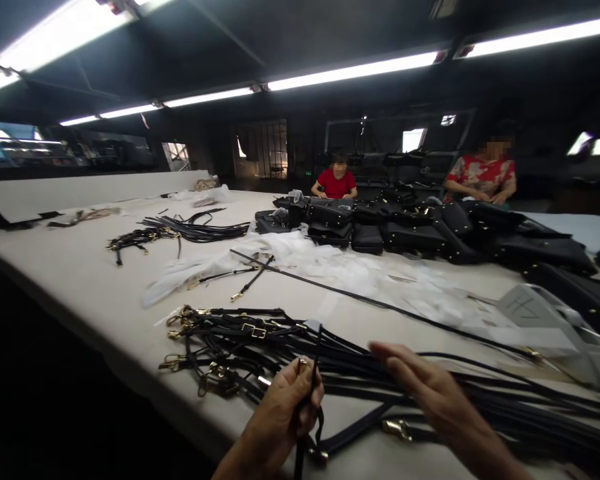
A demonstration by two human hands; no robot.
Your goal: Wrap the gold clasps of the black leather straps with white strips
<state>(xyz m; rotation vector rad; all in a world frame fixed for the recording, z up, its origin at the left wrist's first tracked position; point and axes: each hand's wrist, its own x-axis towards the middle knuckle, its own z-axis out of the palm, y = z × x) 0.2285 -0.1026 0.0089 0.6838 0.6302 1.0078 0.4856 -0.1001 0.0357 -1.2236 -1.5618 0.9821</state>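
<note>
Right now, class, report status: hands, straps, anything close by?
Left hand pinching one black strap. Right hand open, fingers on the strap pile. White wrapping and black bags beyond.

Honestly you've got nothing readable here. No labels, brands or numbers show on the black straps [260, 347], the bags [410, 233] or the clear plastic sleeves [545, 320]; anything printed is too dark or blurry.

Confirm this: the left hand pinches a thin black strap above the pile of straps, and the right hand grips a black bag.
Not quite. In the head view the right hand is open over the pile of straps, gripping no bag. The left hand does pinch a thin black strap.
</note>
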